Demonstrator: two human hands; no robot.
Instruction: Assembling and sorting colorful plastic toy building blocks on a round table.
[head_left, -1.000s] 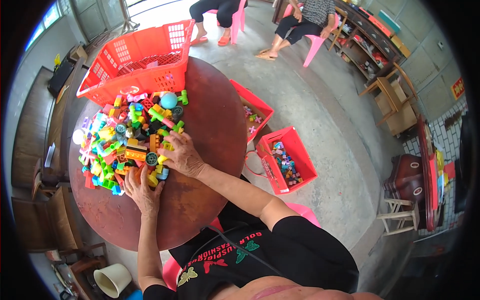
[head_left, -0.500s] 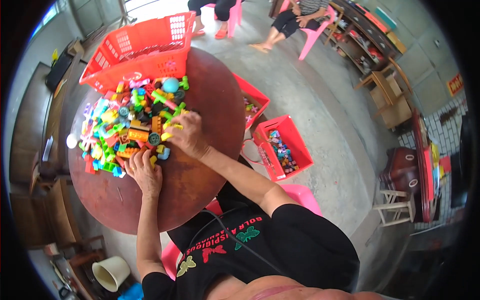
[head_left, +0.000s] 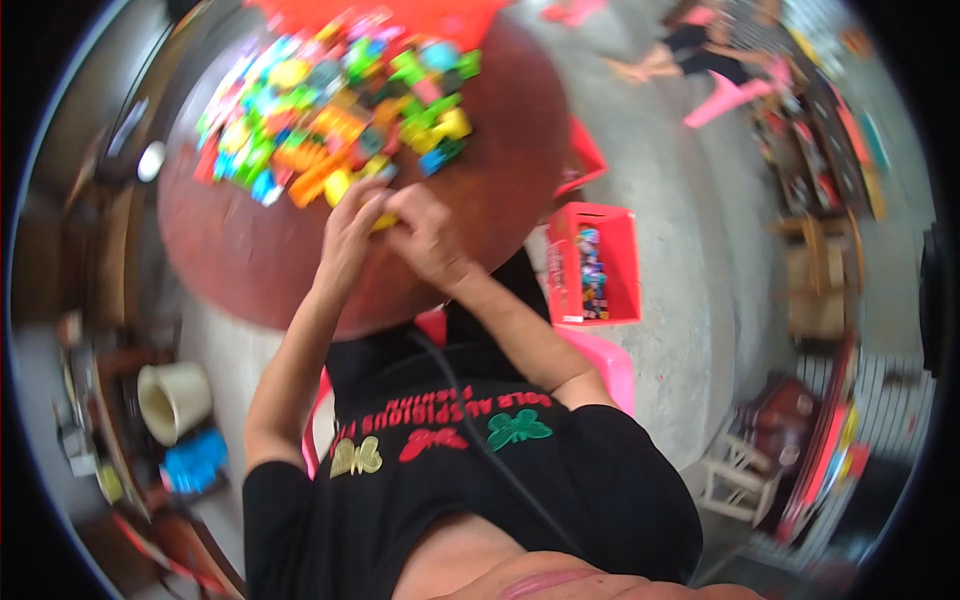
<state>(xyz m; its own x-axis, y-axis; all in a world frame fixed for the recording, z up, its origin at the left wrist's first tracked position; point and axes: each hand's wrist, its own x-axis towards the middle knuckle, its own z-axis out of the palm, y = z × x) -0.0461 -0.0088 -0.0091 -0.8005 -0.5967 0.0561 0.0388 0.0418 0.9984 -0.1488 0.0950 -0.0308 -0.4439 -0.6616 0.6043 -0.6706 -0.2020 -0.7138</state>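
Round and reddish-brown, the surface point(head_left: 250, 260) fills the upper middle of a heavily motion-blurred view, with grey concrete floor to its right. At its near edge the left hand point(head_left: 352, 225) and right hand point(head_left: 425, 235) meet, fingertips together on a small yellow piece point(head_left: 383, 222) that peeks out between them. The left fingers point(head_left: 365, 205) curl around it and the right ones close in from the other side, so both hands pinch the piece, though blur hides its shape and how much of it lies under the fingers.

Just beyond the hands lies the heap of coloured plastic building blocks point(head_left: 330, 110), spread across the far half of the surface; single pieces smear into streaks of green, yellow, orange and blue. A red basket point(head_left: 400, 12) behind the heap is cut off by the top edge.

On the floor to the right, a red bin point(head_left: 595, 265) holds more small pieces, and another red bin point(head_left: 585, 160) shows only a corner past the rim of the surface. A pale bucket point(head_left: 170, 400) stands lower left, beside something blue that cannot be made out. Far off at upper right a seated person point(head_left: 700, 50) on a pink chair is blurred.
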